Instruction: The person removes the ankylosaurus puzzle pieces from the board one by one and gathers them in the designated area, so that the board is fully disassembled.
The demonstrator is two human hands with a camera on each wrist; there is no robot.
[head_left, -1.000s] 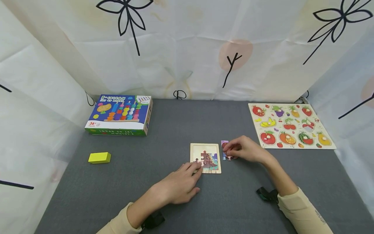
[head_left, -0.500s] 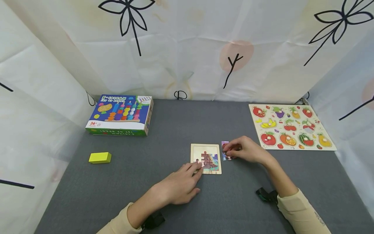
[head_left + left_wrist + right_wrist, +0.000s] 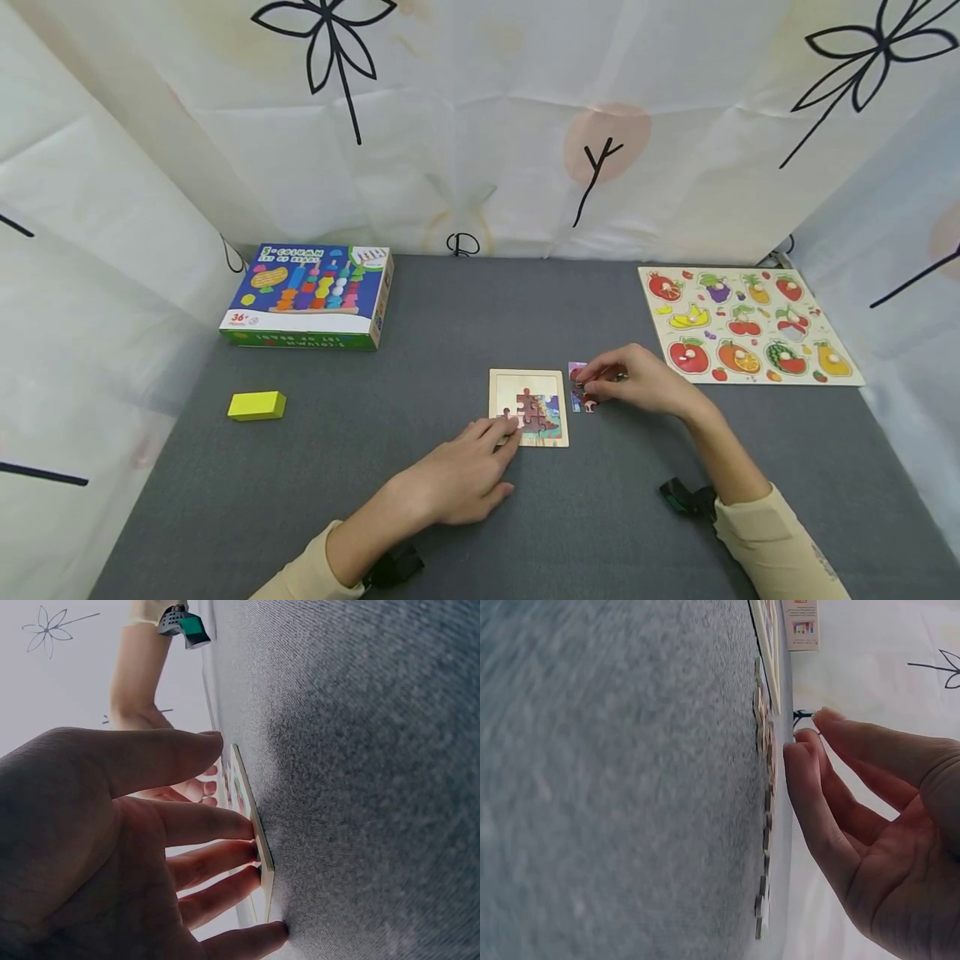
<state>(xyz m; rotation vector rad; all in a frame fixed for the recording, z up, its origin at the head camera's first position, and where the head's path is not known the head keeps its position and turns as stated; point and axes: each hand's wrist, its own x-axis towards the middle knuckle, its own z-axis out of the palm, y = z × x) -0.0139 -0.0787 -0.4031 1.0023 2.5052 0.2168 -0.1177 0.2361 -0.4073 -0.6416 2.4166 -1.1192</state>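
Observation:
A small square wooden puzzle tray [image 3: 527, 377] lies on the grey table, partly filled with jigsaw pieces [image 3: 534, 412] that form a brown and teal picture. My left hand [image 3: 457, 479] rests at its near left corner, fingers extended. In the left wrist view, the fingertips [image 3: 244, 825] touch the tray's edge, and the thumb stays apart from it. Right of the tray lie loose jigsaw pieces [image 3: 577, 402] in purple, blue and brown, partly covered by my right hand [image 3: 637, 383]. That hand hovers just above them, fingers loosely bent, with nothing visible between thumb and fingertips.
A fruit peg puzzle board [image 3: 750, 325] lies at the back right. At the back left is a bead-set box [image 3: 306, 296], with a yellow block [image 3: 257, 406] in front of it. Printed white cloth [image 3: 480, 150] encloses the table.
The right hand has lifted slightly and shifted a little right above the loose pieces. My left hand stays at the tray's corner.

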